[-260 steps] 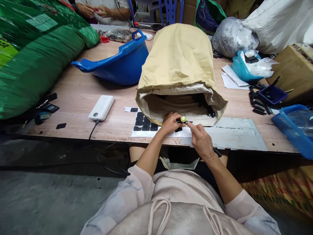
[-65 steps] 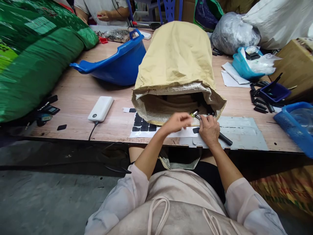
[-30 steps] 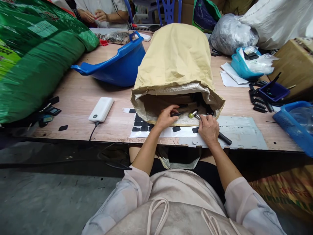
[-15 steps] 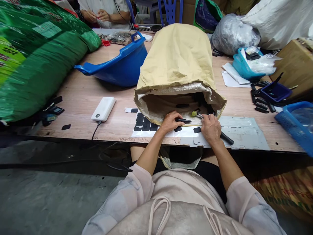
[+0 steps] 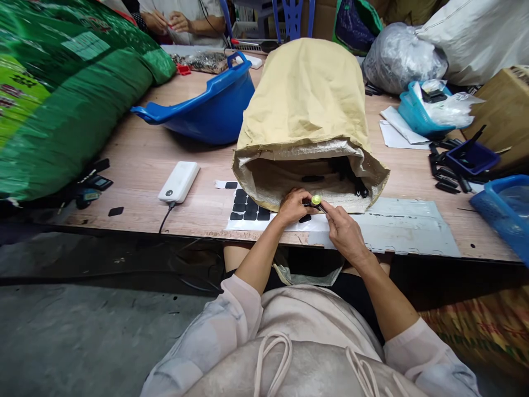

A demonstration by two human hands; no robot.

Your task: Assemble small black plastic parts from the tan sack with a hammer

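My left hand [image 5: 295, 206] is closed around a slim black plastic piece at the mouth of a cream woven sack [image 5: 309, 94]. In my right hand [image 5: 346, 231] is a small mallet with a yellow-green head [image 5: 316, 200]. The mallet's head is over the black piece, close to my left fingertips; I cannot tell whether they touch. My right hand hides the mallet's dark handle. Inside the sack's open mouth lie black pieces [image 5: 313, 178]. Left of my left hand, a white sheet [image 5: 264, 225] bears rows of black rounded stickers [image 5: 250, 208].
A blue basin [image 5: 206, 118] stands left of the sack, with a white power bank [image 5: 178, 182] in front. Green bags [image 5: 82, 99] fill the left side. A purple tray [image 5: 473, 160], a blue container [image 5: 502, 212] and black pieces are at right. Another person's hands [image 5: 169, 22] are across the table.
My right hand has moved left with the mallet, bringing its head over the black piece in my left hand. My left hand stays nearly in place. The view has shifted slightly.
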